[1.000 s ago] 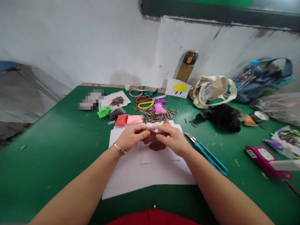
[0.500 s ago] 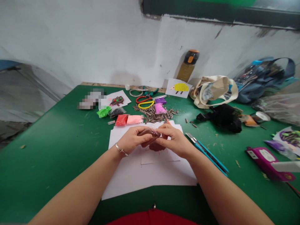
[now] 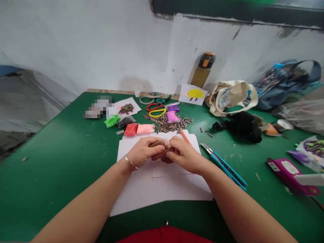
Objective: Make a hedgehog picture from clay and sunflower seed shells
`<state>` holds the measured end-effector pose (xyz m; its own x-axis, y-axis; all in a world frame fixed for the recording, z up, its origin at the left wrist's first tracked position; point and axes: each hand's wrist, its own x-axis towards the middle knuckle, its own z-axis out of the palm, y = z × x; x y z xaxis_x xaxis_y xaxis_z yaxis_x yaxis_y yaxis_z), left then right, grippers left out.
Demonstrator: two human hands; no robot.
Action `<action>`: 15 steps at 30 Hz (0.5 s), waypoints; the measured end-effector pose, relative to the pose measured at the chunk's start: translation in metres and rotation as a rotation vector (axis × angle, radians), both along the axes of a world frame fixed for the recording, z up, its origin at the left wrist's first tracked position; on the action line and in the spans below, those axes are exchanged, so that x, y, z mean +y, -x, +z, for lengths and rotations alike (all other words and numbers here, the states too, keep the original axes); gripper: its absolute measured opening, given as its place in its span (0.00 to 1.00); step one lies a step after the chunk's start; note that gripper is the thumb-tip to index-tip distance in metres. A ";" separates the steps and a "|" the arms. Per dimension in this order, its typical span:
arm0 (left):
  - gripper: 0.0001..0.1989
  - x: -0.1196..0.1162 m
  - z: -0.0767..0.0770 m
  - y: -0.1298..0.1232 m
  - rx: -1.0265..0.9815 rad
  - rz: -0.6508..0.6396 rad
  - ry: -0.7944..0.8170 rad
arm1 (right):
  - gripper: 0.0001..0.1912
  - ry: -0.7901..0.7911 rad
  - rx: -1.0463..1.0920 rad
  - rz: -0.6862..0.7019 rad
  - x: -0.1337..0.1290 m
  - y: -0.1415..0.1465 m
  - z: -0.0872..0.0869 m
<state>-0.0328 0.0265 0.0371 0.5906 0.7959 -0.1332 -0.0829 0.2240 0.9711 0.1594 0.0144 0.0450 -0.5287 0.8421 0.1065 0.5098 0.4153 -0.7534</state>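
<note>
Right there in front of me, the left hand (image 3: 143,152) and right hand (image 3: 186,157) meet above a stack of white paper (image 3: 141,189), fingers clenched, both grasping a small brown lump in clear plastic (image 3: 164,145), held up between them. Beneath it lies a dark brown patch (image 3: 167,160) on the paper. Just past the paper — a heap of sunflower seeds (image 3: 164,124), a red packet (image 3: 131,129) and a pink packet (image 3: 145,129). A blue utility knife (image 3: 224,167) lies near the right hand.
</note>
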 end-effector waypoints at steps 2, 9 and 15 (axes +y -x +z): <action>0.11 0.001 0.000 -0.001 -0.008 0.002 0.004 | 0.04 0.011 -0.022 -0.014 -0.001 0.001 -0.001; 0.09 0.001 0.004 -0.005 0.123 0.077 -0.016 | 0.06 0.219 0.136 -0.089 -0.002 0.002 -0.005; 0.07 -0.003 0.010 -0.007 0.191 0.117 -0.036 | 0.07 0.613 0.501 -0.058 0.001 -0.004 -0.006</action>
